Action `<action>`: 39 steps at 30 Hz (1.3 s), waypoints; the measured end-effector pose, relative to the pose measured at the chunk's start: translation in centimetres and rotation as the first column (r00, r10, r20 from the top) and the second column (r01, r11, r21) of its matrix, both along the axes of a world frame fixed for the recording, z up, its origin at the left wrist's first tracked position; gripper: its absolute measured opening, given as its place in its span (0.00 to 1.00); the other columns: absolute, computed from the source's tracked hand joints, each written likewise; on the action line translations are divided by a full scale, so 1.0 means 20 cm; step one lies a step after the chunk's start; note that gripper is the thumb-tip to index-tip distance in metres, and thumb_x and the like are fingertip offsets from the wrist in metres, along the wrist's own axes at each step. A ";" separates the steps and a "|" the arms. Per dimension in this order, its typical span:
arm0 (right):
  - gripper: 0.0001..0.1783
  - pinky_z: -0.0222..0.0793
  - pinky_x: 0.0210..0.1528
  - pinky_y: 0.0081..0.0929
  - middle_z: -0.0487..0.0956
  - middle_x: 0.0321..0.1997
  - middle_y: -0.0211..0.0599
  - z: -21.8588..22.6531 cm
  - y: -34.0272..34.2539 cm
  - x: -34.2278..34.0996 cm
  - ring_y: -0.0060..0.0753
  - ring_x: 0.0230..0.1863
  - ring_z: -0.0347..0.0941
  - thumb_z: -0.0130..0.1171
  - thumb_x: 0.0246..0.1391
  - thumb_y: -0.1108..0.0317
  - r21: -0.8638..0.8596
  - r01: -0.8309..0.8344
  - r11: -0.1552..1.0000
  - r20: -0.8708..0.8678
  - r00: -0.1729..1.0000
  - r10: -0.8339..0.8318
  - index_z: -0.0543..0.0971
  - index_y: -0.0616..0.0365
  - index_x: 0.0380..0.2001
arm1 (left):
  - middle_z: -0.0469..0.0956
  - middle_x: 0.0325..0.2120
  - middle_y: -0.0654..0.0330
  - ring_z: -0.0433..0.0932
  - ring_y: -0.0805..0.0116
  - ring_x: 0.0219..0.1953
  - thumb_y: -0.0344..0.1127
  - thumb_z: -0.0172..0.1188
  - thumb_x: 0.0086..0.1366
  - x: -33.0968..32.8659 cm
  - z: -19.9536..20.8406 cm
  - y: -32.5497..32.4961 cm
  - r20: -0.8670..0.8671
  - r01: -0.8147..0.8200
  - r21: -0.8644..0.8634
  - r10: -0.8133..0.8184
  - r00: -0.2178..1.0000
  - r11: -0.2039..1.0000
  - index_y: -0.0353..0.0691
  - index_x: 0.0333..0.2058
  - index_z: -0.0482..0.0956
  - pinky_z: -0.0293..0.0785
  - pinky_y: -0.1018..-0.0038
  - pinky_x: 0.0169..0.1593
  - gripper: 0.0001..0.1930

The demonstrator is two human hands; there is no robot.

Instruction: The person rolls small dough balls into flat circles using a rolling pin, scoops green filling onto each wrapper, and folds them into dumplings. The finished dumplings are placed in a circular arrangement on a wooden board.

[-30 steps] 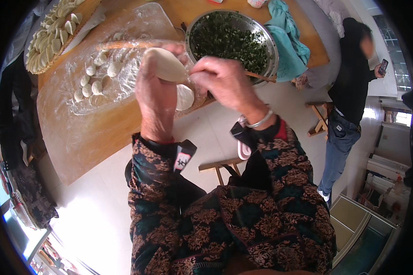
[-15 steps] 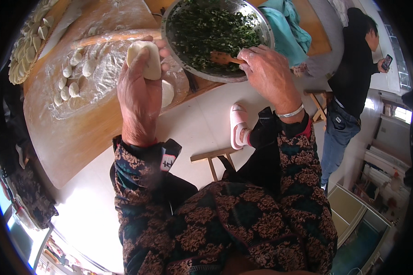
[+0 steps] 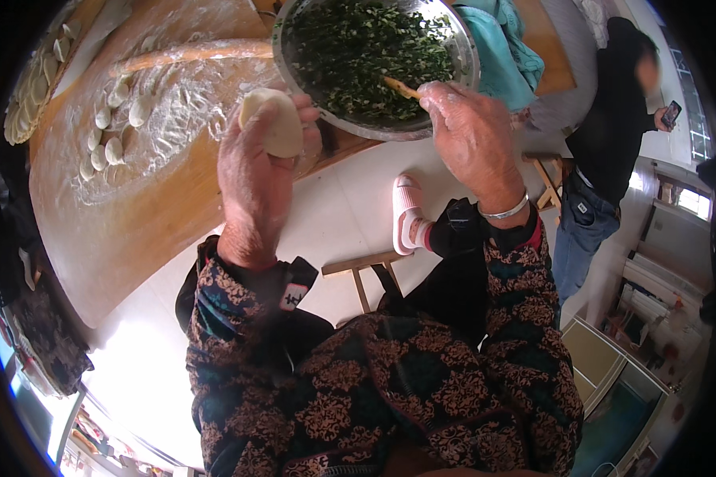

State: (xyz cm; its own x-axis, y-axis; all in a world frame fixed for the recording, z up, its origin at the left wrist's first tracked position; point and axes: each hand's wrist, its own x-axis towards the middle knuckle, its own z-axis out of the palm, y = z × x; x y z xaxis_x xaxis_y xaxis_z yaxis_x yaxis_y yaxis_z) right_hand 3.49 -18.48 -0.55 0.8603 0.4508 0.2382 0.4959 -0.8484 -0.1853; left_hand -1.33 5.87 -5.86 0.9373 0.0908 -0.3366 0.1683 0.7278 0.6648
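My left hand [image 3: 254,171] holds a round, pale dough wrapper [image 3: 282,131], thumb across its face and fingers behind it, beside the metal bowl [image 3: 350,127]. Chopped green filling [image 3: 350,56] lies in that bowl. Pinched in my right hand [image 3: 477,147] is the handle of a small wooden spatula [image 3: 402,87] over the bowl's right side. Its tip reaches down to the filling, and I cannot make out whether any filling is on it. Several small dough pieces [image 3: 114,151] and a floured rolling pin [image 3: 195,56] rest on the wooden board [image 3: 103,254].
Shaped dumplings [image 3: 33,99] fill a tray at the far left. A turquoise cloth [image 3: 501,60] lies right of the bowl. Below the table are a wooden stool [image 3: 362,264] and a foot in a pink slipper [image 3: 406,211]. Another person [image 3: 612,103] stands at right holding a phone [image 3: 671,114].
My left hand has moved slightly right with the wrapper, nearer the bowl. The spatula has turned, its blade now lower in the filling. My right hand stays almost in place.
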 end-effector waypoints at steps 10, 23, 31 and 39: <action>0.05 0.72 0.33 0.43 0.80 0.27 0.47 -0.01 0.09 0.02 0.54 0.31 0.79 0.58 0.59 0.70 0.254 0.078 0.964 -0.324 0.946 0.008 0.82 0.58 0.33 | 0.80 0.44 0.49 0.82 0.61 0.45 0.40 0.51 0.75 0.01 -0.03 -0.03 0.058 -0.006 -0.021 0.007 0.998 1.000 0.32 0.54 0.70 0.81 0.68 0.50 0.18; 0.12 0.57 0.24 0.15 0.73 0.23 0.25 0.01 0.08 0.22 0.14 0.23 0.63 0.58 0.62 0.67 0.504 0.483 0.716 -0.790 0.593 0.157 0.82 0.67 0.40 | 0.79 0.45 0.47 0.81 0.58 0.45 0.33 0.49 0.76 0.02 0.04 -0.01 0.032 0.001 -0.045 0.001 0.999 0.999 0.28 0.56 0.69 0.80 0.69 0.49 0.17; 0.11 0.50 0.23 0.13 0.71 0.25 0.23 0.13 0.07 0.18 0.10 0.23 0.58 0.57 0.65 0.68 0.634 0.454 0.625 -0.697 0.685 0.209 0.80 0.67 0.43 | 0.78 0.48 0.47 0.81 0.59 0.48 0.39 0.50 0.75 0.09 0.14 -0.04 0.122 -0.105 0.120 0.091 0.988 0.987 0.29 0.56 0.69 0.79 0.67 0.52 0.20; 0.09 0.60 0.26 0.15 0.73 0.24 0.25 0.18 0.14 0.08 0.13 0.25 0.65 0.59 0.64 0.70 0.717 0.350 0.602 -0.556 0.809 0.191 0.82 0.65 0.42 | 0.75 0.52 0.54 0.75 0.64 0.55 0.47 0.46 0.79 0.18 0.20 -0.17 0.118 -0.081 -0.232 0.111 0.987 0.969 0.31 0.57 0.68 0.73 0.66 0.61 0.23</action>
State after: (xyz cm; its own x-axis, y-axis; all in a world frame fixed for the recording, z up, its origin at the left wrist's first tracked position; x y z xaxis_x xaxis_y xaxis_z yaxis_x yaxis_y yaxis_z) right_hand 5.03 -15.77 3.09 0.9663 0.2516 -0.0546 0.0167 -0.2726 -0.9620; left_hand 2.29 2.43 -1.84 0.9647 0.1179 -0.2353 0.0140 0.8698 0.4933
